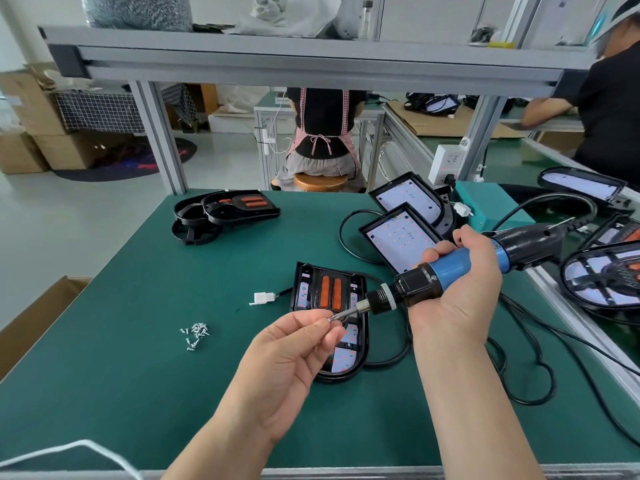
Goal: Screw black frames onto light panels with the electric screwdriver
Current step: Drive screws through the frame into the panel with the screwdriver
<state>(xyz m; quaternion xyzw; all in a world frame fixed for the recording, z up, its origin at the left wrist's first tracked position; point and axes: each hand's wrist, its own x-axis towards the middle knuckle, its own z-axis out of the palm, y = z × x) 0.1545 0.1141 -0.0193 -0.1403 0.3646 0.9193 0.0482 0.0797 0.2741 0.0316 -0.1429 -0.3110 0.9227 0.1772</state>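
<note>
Right hand (460, 292) grips the blue-black electric screwdriver (460, 268); left hand (294, 351) fingers (320, 325) pinch a screw (333, 318) at its bit.

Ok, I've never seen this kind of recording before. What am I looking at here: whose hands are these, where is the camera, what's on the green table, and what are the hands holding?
There is no robot here. A person wears a camera on the head, so the one picture looks forward and down at their own two hands.

The right hand grips an electric screwdriver with a blue body and a black cable. The left hand pinches a small screw at the tip of the driver's bit.

Below the hands, on the green table, lies a light panel with a black frame on it. Left of it sits a small pile of screws. Farther back are spare black frames and bare light panels. More units lie at the right. Other people work in the background.
</note>
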